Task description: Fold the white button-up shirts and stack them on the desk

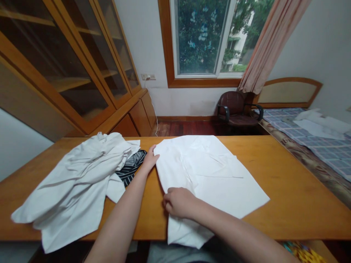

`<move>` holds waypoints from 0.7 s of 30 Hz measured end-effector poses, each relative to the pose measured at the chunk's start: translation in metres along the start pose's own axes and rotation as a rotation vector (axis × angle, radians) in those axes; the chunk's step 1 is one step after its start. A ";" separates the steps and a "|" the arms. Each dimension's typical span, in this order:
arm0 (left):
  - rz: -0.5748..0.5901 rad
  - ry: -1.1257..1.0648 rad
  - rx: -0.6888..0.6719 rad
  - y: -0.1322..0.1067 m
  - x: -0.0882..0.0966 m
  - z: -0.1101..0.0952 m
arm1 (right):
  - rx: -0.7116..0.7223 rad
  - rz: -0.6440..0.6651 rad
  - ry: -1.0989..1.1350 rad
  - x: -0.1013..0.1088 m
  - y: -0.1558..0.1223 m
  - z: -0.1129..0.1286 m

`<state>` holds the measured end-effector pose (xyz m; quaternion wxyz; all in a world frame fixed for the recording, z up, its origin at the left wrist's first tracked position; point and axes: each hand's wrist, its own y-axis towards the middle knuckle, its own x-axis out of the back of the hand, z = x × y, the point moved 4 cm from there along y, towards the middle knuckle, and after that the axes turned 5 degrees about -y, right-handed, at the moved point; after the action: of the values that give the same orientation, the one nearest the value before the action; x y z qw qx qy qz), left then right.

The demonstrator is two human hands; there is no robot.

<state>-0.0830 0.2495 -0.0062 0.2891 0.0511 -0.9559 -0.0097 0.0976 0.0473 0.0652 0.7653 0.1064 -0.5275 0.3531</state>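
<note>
A white garment (216, 190), which looks like a partly folded shirt, lies on the wooden table (274, 164) in front of me. Its near end hangs over the front edge. My left hand (150, 157) pinches its far left corner, thumb on the near side. Closer to me, my right hand (179, 202) crosses over the cloth with curled fingers gripping its left edge. Some wrinkles and a loose fold run across the upper middle of the garment.
Left on the table is a heap of white clothes (79, 179), its near part hanging past the edge. A black-and-white striped cloth (131, 168) pokes out beside it. Beyond stand a glass-door cabinet (109, 84), an armchair (236, 109) and a bed (315, 135).
</note>
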 end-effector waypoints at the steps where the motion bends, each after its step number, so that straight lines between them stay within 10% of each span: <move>1: 0.000 0.009 -0.006 0.002 0.003 0.002 | 0.032 0.000 0.013 -0.001 0.001 0.000; 13: -0.003 0.104 -0.037 0.043 0.027 0.003 | 0.582 0.106 0.247 -0.036 0.020 0.016; 21: 0.020 0.045 -0.075 0.033 0.024 -0.002 | 0.307 -0.394 0.311 -0.002 0.019 -0.051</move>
<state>-0.1051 0.2801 0.0105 0.3121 0.0307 -0.9487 -0.0414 0.1219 0.0875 0.0380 0.8657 0.2658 -0.3137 0.2855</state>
